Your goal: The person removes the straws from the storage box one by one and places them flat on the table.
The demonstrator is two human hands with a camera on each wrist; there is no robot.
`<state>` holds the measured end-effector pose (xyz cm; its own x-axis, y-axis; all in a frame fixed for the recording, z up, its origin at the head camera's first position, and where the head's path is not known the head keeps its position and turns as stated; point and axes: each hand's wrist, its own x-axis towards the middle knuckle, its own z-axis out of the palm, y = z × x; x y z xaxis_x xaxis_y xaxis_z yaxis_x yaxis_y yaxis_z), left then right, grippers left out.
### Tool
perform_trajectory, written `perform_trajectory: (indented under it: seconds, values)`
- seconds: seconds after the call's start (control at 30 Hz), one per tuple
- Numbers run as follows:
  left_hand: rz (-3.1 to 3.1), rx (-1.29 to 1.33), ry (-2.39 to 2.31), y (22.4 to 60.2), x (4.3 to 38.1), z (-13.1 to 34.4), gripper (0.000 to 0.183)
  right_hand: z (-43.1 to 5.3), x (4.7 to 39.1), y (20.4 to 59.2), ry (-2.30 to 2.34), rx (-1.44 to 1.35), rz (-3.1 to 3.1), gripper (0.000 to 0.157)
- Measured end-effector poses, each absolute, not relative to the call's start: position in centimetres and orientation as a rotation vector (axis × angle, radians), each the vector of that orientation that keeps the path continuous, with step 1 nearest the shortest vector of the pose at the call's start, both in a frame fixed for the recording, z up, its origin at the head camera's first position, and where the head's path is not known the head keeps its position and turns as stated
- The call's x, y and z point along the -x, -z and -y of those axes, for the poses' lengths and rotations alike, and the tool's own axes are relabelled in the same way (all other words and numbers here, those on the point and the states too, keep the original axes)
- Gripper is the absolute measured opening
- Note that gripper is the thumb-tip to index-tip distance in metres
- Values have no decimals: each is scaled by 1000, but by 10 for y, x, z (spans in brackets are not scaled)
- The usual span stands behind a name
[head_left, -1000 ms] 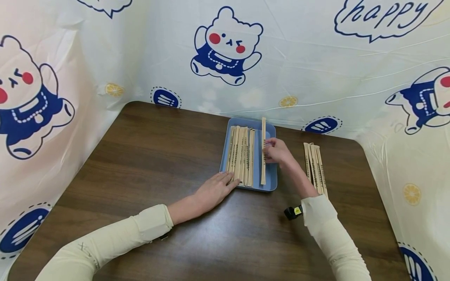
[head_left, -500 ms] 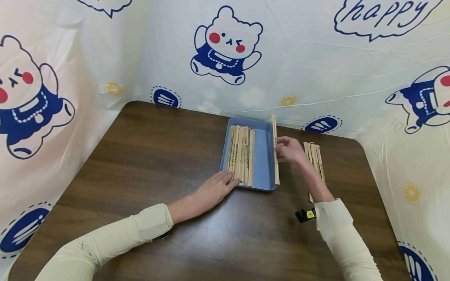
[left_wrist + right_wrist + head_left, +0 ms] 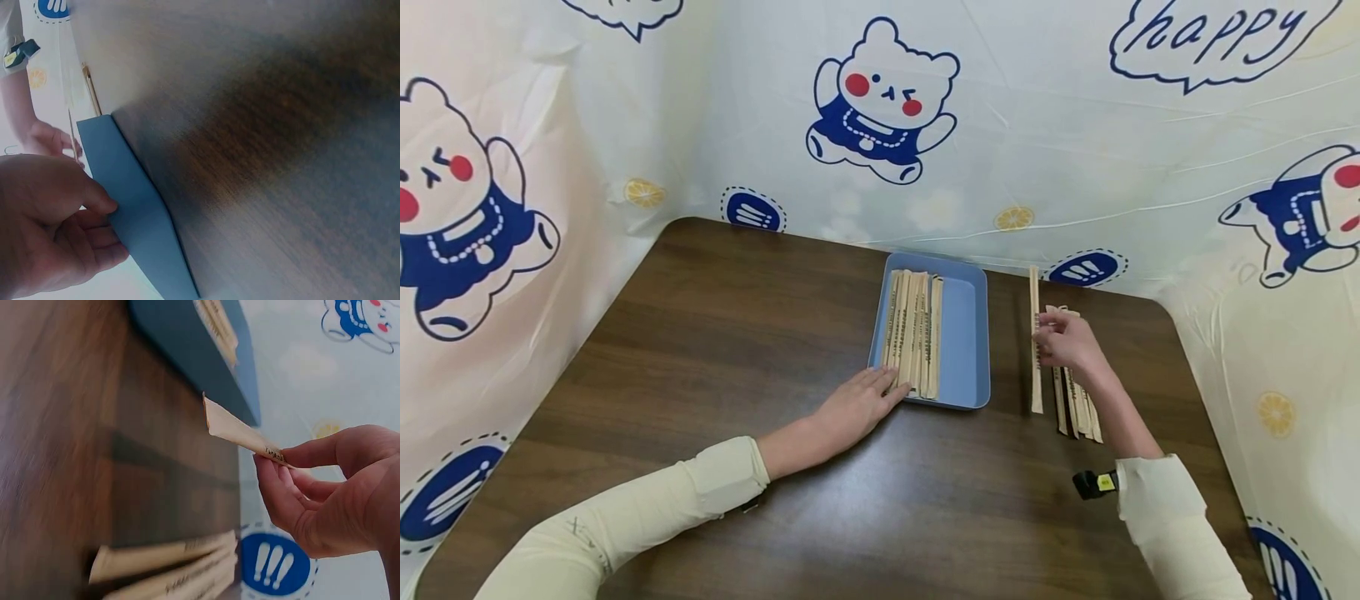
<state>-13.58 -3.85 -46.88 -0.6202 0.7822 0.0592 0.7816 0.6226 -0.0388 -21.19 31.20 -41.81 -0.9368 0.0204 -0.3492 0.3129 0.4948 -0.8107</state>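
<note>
My right hand [image 3: 1070, 343] pinches a long paper-wrapped chopstick packet [image 3: 1035, 375] between thumb and fingers, raised over the table just right of the tray. In the right wrist view the packet [image 3: 234, 428] points toward the tray, dark print along its paper. The blue tray [image 3: 966, 333] holds a row of several similar packets [image 3: 913, 329] along its left side; its right part shows bare bottom. My left hand [image 3: 861, 404] rests at the tray's front left corner, fingers over the rim. In the left wrist view its thumb and fingertips touch the top of the tray's wall [image 3: 140, 212].
Several more wrapped packets [image 3: 1078, 408] lie on the brown wooden table [image 3: 760, 333] right of the tray, partly behind my right hand. A patterned cloth [image 3: 1037, 125] hangs close behind the table's back edge. A black strap device [image 3: 1093, 483] sits at the right cuff.
My right hand has carried the packet from above the tray's right part, over its right wall, to the right toward the pile. My left hand has stayed at the tray's corner.
</note>
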Motion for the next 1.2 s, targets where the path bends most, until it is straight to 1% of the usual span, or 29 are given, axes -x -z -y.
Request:
perform_trajectory:
  seconds: [0.23, 0.5, 0.73, 1.2]
  values:
    - [2772, 1337, -34, 468, 135, 39, 48, -338, 202, 428, 1357, -367, -2473, 48]
    - [2768, 1338, -24, 469, 136, 39, 47, -359, 195, 436, 1302, -403, -2537, 47]
    - [2767, 1335, -32, 469, 136, 39, 48, -365, 192, 444, 1210, -438, -2606, 43]
    - [2761, 1341, -7, 469, 137, 38, 48, -368, 193, 455, 1164, -435, -2608, 45]
